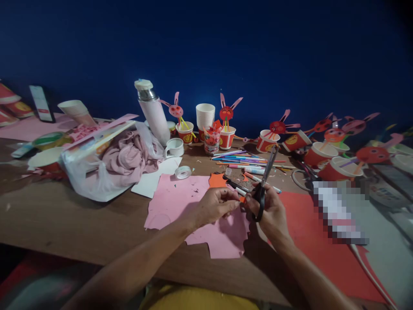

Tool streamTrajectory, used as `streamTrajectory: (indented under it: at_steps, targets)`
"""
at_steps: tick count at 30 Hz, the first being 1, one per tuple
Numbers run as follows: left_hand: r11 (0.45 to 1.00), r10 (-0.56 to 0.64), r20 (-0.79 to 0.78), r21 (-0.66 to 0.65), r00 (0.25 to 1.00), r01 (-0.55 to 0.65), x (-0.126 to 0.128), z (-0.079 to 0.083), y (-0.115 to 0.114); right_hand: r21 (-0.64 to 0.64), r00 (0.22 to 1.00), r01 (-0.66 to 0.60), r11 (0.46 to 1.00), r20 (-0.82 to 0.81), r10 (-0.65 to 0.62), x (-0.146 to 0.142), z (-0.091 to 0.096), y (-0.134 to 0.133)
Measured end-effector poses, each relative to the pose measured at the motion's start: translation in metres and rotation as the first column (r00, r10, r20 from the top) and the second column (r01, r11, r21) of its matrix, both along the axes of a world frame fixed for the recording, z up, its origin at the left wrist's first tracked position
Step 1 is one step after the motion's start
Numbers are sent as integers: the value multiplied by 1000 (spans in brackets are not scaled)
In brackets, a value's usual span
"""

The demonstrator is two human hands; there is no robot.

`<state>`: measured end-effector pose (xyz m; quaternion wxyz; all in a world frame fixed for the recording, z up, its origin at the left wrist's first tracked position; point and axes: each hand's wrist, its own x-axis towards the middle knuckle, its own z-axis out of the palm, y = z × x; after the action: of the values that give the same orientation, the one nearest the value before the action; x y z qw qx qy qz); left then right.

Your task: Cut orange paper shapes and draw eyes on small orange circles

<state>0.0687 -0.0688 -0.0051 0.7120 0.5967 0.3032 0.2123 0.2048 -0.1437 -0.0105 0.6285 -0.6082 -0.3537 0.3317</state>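
Observation:
My right hand is closed around black-handled scissors, whose metal blades point up and away from me. Close beside it, my left hand has its thumb and fingers pinched together. A bit of orange shows near these fingertips, but I cannot tell whether they hold it. Under the left hand lies a cut pink paper sheet with ragged edges. An orange paper piece sits just beyond, and a red sheet lies to the right, partly behind my right forearm.
Markers and pencils lie scattered beyond my hands, near a tape roll. Rabbit-faced decorations stand in paper cups along the wall. Left are a plastic bag with pink cloth, a thermos and a phone. A white cable runs right.

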Motion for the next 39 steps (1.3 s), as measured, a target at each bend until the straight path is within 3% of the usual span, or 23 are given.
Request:
streamTrajectory:
  at_steps: [9,15,23,29,34,39]
  targets:
    - [997,73,58,20,996,-75,3,0,-3,-3,994,-64,998,88,64,-4,-9,-2]
    - [985,162,82,-69,983,-157,1,4,5,-48,992,-97,994,78,101,-1,-3,-2]
    - [954,281,147,-152,948,-260,-4,0,16,-136,928,-367,920,11,372,2,1,-2]
    - [932,350,217,-179,911,-315,-4,-1,20,-140,834,-523,841,118,538,6,5,-7]
    - [898,425,227,-228,876,-376,-2,5,15,-135,802,-571,810,119,585,2,1,-8]
    - [867,482,230,-265,845,-422,1,7,10,-160,815,-549,820,113,568,-3,-10,-11]
